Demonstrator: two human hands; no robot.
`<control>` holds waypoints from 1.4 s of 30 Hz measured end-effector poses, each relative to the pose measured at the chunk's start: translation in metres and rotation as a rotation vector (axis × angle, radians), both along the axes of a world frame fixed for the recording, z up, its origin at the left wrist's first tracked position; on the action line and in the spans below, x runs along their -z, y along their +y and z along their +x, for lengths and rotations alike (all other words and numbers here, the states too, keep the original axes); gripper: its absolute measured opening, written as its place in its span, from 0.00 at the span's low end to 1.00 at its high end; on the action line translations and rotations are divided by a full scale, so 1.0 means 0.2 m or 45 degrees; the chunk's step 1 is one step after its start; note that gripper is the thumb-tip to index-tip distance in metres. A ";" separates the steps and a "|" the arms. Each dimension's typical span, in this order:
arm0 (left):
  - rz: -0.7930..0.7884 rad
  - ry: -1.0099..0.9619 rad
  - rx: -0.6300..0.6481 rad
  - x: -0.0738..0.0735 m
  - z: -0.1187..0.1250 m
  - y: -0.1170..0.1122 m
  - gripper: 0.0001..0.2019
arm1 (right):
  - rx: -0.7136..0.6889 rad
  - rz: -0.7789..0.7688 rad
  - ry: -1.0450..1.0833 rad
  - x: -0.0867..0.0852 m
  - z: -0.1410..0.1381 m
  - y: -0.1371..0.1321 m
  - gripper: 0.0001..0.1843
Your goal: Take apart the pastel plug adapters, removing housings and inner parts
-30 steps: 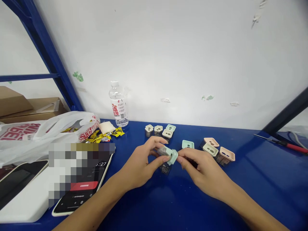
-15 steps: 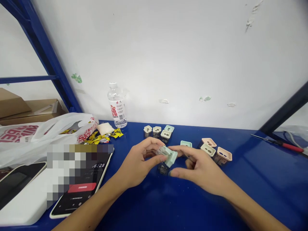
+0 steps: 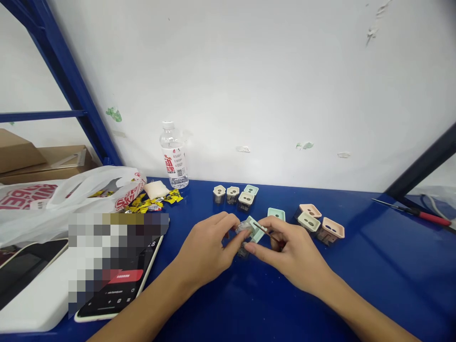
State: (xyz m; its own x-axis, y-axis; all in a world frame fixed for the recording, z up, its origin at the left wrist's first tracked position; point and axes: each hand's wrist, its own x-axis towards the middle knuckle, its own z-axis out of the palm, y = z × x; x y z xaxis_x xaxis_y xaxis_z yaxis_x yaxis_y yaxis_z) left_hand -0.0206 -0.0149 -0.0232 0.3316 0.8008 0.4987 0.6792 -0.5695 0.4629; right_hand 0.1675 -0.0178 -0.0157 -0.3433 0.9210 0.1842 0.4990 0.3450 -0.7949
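My left hand (image 3: 213,244) pinches a mint-green pencil sharpener (image 3: 257,232) with a clear shavings box, tilted above the table. My right hand (image 3: 294,249) is closed around a thin dark rod (image 3: 264,230) with a reddish end, mostly hidden by the fingers; its tip reaches the sharpener's mint face. Just below the held sharpener is a dark translucent box (image 3: 243,251), partly covered. Close behind my right fingers stands another mint two-hole sharpener (image 3: 276,214).
Cream sharpeners (image 3: 246,199) and a mint one (image 3: 251,190) stand behind my hands. To the right are pink sharpeners (image 3: 333,228) and a pale green one (image 3: 308,222). A red-handled screwdriver (image 3: 432,218) lies far right. Left are a water bottle (image 3: 174,159), yellow wrappers and a phone (image 3: 123,297).
The thin rod in my right hand has come into view and now points at the held sharpener. My right thumb has moved up and in toward it; the sharpener has turned slightly.
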 end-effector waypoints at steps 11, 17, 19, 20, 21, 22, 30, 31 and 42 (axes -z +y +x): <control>-0.599 -0.121 -0.207 -0.04 0.02 0.00 0.18 | -0.090 -0.164 0.049 -0.01 0.06 0.05 0.20; -0.712 -0.099 -0.165 -0.02 0.03 -0.02 0.21 | -0.201 -0.213 -0.001 0.00 0.03 0.06 0.22; -0.742 -0.114 -0.143 -0.01 0.03 -0.01 0.21 | -0.209 -0.219 0.000 0.01 0.02 0.06 0.23; -0.755 -0.134 -0.121 -0.01 0.03 -0.01 0.21 | -0.205 -0.224 -0.004 0.02 0.02 0.07 0.23; -0.768 -0.161 -0.092 0.00 0.03 -0.01 0.21 | -0.186 -0.232 -0.011 0.03 0.01 0.07 0.23; -0.780 -0.198 -0.063 0.00 0.03 0.00 0.22 | -0.155 -0.238 -0.019 0.03 0.01 0.07 0.25; -0.733 -0.487 -0.090 -0.04 -0.02 0.05 0.18 | -0.048 -0.045 -0.178 0.03 0.01 0.05 0.34; -0.687 -0.478 -0.129 -0.06 -0.03 0.05 0.17 | -0.064 0.022 -0.207 0.04 0.00 0.05 0.34; -0.133 0.337 -0.421 -0.06 -0.07 0.26 0.22 | 0.145 0.350 -0.842 0.05 0.06 0.10 0.19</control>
State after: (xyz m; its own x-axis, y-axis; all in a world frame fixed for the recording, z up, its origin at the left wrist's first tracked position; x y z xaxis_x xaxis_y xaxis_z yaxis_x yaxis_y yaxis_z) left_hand -0.0339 0.0372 -0.0106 0.1541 0.9272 0.3415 0.9204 -0.2604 0.2917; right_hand 0.1787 0.0028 -0.0253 -0.3676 0.9079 0.2017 0.8901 0.4063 -0.2065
